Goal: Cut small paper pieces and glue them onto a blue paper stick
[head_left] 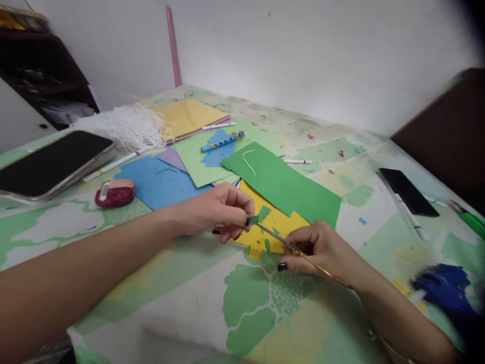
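Note:
My left hand (227, 212) pinches a small piece of green paper (254, 219) between thumb and fingers. Closed around the handles of a pair of scissors (275, 235), my right hand (312, 250) points the blades left, and their tip reaches the green piece. Beneath the blades lies cut yellow paper (290, 226) with small green scraps on it. A larger sheet of dark green paper (288, 182) rests behind both hands, with a short white string (248, 163) on top.
Blue paper (151, 179) and a maroon device (115, 193) lie left, near a large phone (56, 162) and white string pile (121, 126). A rolled blue paper (217, 145) sits behind. At right are a dark phone (408, 192), a marker (411, 217) and a blue object (445, 285).

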Available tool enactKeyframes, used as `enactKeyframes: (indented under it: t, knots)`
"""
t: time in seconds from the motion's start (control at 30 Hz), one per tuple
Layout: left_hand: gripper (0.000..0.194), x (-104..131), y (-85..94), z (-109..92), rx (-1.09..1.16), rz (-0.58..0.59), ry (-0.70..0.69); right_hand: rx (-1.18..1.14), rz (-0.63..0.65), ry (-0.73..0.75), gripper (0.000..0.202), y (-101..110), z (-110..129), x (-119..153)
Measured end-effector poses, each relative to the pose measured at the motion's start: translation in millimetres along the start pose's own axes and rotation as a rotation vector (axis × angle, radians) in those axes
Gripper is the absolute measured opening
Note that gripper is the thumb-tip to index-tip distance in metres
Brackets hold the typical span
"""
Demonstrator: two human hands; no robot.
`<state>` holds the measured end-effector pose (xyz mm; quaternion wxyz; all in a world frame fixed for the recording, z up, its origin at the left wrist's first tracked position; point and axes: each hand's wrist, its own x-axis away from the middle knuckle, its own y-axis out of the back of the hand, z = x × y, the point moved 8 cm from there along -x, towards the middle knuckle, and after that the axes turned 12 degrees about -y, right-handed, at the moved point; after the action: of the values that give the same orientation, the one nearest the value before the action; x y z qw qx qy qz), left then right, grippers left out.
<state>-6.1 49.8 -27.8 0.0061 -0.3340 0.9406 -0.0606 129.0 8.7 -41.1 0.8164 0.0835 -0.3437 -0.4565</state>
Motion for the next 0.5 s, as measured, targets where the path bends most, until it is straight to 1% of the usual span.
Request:
enactKeyframes:
  t: [0.27, 0.5]
  knots:
    - [0.008, -0.4, 0.2, 0.2, 0.012, -0.004, -0.002, -0.002, 0.005, -0.013, 0.044, 0.3, -2.0, -0.6]
    - [0.006, -1.2, 1.1, -0.6, 0.039, -0.031, -0.009, -0.008, 0.000, -0.005, 0.042, 2.7, -2.3, -0.4]
